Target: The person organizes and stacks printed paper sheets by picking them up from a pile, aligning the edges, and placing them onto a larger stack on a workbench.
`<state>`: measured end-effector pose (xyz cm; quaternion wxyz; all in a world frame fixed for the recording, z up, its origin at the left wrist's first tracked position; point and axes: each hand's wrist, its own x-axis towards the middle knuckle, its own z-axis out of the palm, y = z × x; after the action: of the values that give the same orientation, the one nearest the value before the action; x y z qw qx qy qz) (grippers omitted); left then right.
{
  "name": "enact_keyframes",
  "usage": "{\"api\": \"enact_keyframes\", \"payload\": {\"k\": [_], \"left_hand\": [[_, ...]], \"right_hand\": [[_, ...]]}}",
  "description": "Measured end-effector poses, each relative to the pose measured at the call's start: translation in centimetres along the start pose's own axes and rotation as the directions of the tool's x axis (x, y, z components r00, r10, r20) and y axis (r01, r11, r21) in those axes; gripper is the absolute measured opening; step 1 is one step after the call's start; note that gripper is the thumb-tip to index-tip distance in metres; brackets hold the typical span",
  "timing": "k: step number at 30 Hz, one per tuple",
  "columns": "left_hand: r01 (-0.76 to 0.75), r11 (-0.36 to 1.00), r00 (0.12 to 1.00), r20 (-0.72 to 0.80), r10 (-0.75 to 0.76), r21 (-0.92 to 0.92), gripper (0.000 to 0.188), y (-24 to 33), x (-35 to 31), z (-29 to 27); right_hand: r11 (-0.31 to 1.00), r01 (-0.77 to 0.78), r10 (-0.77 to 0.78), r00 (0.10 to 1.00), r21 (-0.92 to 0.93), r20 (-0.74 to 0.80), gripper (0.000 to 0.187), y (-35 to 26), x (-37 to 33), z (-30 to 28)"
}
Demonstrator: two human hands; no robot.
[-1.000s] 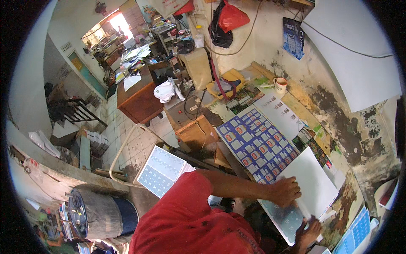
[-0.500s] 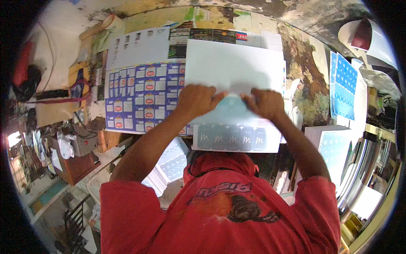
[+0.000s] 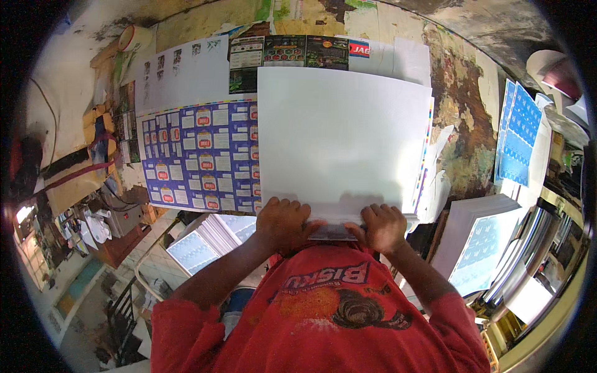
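A thick stack of large white sheets (image 3: 342, 137) lies face down on the worktable in front of me. My left hand (image 3: 283, 222) grips its near edge at the left, fingers curled over the top sheet. My right hand (image 3: 380, 227) holds the same edge at the right. Both hands sit close to my red shirt. A blue and white printed sheet (image 3: 199, 155) with rows of small labels lies flat just left of the stack, partly under it.
More blue printed sheets (image 3: 516, 140) lean at the right, and piles of printed paper (image 3: 482, 242) stand at the lower right. Another printed pile (image 3: 208, 239) sits below left. A stained wall (image 3: 463, 112) rises behind, with dark posters (image 3: 292, 53) and a roll of tape (image 3: 130, 38).
My view swung from the room round to the table. Both hands slid down to the stack's near edge, and the white sheets now cover the light blue sheet that showed before.
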<state>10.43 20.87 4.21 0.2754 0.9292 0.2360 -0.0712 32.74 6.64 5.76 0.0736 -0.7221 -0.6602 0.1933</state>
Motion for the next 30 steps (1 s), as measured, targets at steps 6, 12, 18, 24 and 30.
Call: {"api": "enact_keyframes", "payload": {"k": [6,12,18,24,30], "left_hand": [[0.052,0.994,0.999,0.010,-0.051,-0.094,0.057,-1.7,3.0,0.1],[0.099,0.985,0.994,-0.027,-0.104,-0.139,0.072,-1.7,2.7,-1.0],[-0.059,0.996,0.963,-0.268,0.041,-0.060,0.072,3.4,1.7,-12.4],[-0.037,0.996,0.824,-0.561,0.074,0.077,0.064,8.8,-2.5,-26.3],[0.048,0.998,0.953,-0.300,-0.035,0.033,0.069,-1.0,11.0,-19.5]], "right_hand": [[0.991,-0.063,0.055,0.996,0.117,0.068,0.049,2.1,2.9,0.3],[0.995,-0.101,0.100,0.985,0.006,0.139,0.052,0.9,4.2,-1.7],[0.998,0.041,-0.053,0.969,-0.056,-0.239,0.054,0.3,2.8,-11.9],[1.000,0.018,-0.015,0.981,0.013,-0.193,0.043,-5.3,4.4,-27.4],[0.984,-0.112,0.123,0.989,-0.138,0.078,0.061,4.4,13.9,-18.0]]}}
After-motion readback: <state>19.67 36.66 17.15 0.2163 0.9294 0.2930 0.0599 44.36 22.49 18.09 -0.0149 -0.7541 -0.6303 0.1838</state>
